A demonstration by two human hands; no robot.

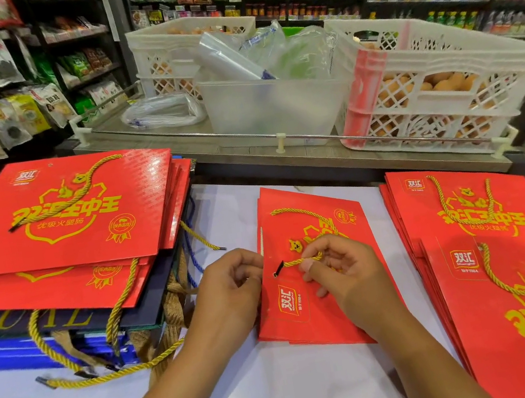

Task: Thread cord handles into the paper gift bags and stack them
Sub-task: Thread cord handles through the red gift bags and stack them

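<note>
My right hand [343, 275] pinches the cord [299, 261] over the bag [323, 300]; my left hand [232, 294] curls onto the bag's edge.

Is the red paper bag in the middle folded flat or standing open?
Folded flat: the red paper bag lies flat on the white table.
</note>
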